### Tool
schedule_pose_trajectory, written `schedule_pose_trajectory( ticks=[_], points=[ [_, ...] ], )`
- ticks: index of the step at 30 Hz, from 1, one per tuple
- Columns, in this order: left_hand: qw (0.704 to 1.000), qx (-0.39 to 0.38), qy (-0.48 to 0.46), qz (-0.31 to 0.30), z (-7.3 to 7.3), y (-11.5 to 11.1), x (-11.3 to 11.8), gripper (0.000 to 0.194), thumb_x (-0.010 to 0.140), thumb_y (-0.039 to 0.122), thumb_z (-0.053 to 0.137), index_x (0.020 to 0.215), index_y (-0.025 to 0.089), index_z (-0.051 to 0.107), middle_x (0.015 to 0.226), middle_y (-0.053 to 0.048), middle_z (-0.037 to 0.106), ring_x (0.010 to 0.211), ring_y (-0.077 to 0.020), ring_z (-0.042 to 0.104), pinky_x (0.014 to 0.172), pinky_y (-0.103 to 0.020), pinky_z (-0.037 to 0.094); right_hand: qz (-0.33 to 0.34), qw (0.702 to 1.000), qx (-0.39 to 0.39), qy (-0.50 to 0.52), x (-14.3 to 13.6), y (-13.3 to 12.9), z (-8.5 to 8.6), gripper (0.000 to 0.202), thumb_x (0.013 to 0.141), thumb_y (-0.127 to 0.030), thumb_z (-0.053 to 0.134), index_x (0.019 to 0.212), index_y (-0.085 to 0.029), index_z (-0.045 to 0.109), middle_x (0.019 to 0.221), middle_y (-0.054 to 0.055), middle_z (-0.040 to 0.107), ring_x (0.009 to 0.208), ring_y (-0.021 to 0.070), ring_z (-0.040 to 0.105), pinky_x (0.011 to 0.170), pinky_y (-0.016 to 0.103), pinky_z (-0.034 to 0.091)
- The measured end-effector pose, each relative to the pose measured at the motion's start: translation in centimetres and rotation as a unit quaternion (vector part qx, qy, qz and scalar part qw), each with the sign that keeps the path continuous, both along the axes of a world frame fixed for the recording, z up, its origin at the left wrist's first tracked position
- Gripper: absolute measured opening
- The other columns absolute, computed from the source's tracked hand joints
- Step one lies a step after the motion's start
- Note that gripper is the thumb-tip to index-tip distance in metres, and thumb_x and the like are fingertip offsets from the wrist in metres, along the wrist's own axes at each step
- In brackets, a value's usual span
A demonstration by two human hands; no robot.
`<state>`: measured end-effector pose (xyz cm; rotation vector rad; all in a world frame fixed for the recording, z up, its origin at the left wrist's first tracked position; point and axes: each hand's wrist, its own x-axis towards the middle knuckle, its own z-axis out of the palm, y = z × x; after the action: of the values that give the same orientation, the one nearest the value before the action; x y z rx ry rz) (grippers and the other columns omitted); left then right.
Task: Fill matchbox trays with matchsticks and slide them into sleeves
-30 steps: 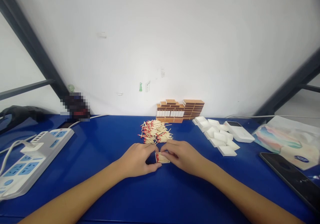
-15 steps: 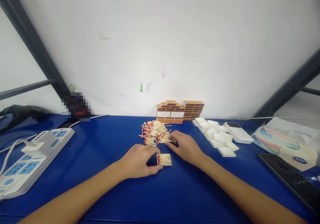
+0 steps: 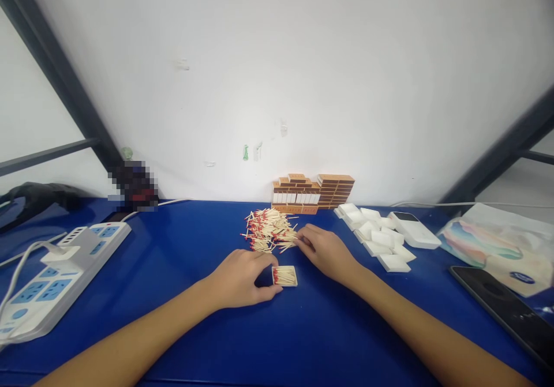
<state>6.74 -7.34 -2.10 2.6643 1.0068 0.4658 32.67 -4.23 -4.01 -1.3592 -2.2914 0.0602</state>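
Note:
My left hand (image 3: 246,278) grips the left end of a small white matchbox tray (image 3: 296,284) between thumb and fingers. Inside the tray lie red-tipped matches (image 3: 284,275), their heads toward the left. At the right edge of a loose heap of matches (image 3: 267,225), my right hand (image 3: 324,248) is closed, thumb and fingertips together against the match ends. Whether a match is pinched there is too small to make out. The heap lies just beyond the tray on the blue table (image 3: 190,341).
Stacked matchboxes (image 3: 335,191) stand against the wall behind the heap. Several white matchbox trays (image 3: 381,237) are piled to the right, beside a white device (image 3: 415,229), a tissue pack (image 3: 489,248) and a black phone (image 3: 497,300). A power strip (image 3: 56,283) with cables lies left.
My right hand has shifted slightly right and its fingers have drawn closer together at the heap's edge. My left hand and the tray hold the same place.

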Motion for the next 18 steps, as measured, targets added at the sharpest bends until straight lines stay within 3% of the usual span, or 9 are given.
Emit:
schedule_pose_trajectory(
  ticks=[7, 18],
  points=[
    [1.000, 0.019, 0.013, 0.008, -0.2, 0.1, -0.1, 0.031, 0.086, 0.046, 0.069, 0.107, 0.024, 0.066, 0.080, 0.001, 0.070, 0.066, -0.0168, 0.063, 0.063, -0.027, 0.042, 0.027, 0.996, -0.033, 0.084, 0.6, 0.2, 0.6, 0.014, 0.101, -0.026, 0.051, 0.091, -0.022, 0.060, 0.084, 0.002, 0.061, 0.073, 0.0165, 0.056, 0.068, 0.028, 0.042],
    [0.999, 0.003, 0.006, 0.043, 0.2, 0.8, -0.4, 0.031, 0.086, 0.046, 0.069, 0.107, 0.023, 0.067, 0.073, 0.002, 0.065, 0.062, -0.0154, 0.060, 0.056, -0.025, 0.036, 0.009, 0.975, -0.106, 0.197, 0.3, -0.4, 1.8, 0.026, 0.101, -0.044, 0.052, 0.089, -0.021, 0.059, 0.073, -0.001, 0.059, 0.065, 0.0158, 0.053, 0.061, 0.028, 0.042]
  ],
)
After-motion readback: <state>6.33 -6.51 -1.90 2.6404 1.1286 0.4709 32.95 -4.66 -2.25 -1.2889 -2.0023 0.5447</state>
